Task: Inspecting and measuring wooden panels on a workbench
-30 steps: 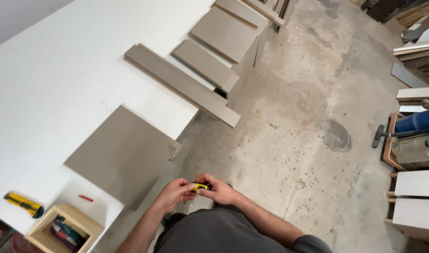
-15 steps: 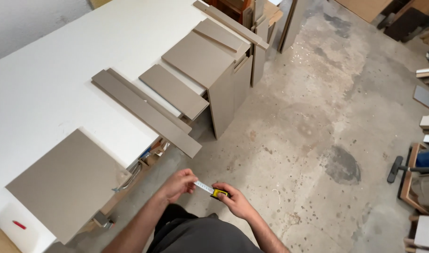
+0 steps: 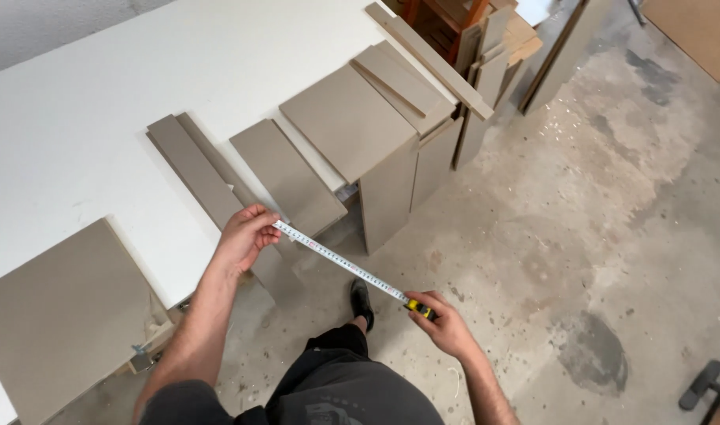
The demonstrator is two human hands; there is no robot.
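My left hand (image 3: 246,234) pinches the free end of a white tape measure blade (image 3: 336,262) next to the near end of a long grey-brown strip board (image 3: 199,175) on the white table (image 3: 84,118). My right hand (image 3: 446,323) grips the yellow and black tape measure case (image 3: 420,308) lower right, above the concrete floor. The blade runs taut between both hands.
Several grey-brown panels lie on the table: a wide board (image 3: 291,177), a larger panel (image 3: 346,120), a big square panel (image 3: 57,315) at the near left. More boards and strips (image 3: 454,71) lean at the table's far end. My shoe (image 3: 361,299) stands on the dusty floor.
The tape was almost closed between both hands close together; now the hands are spread apart and the blade is pulled out long. The view has shifted right along the table.
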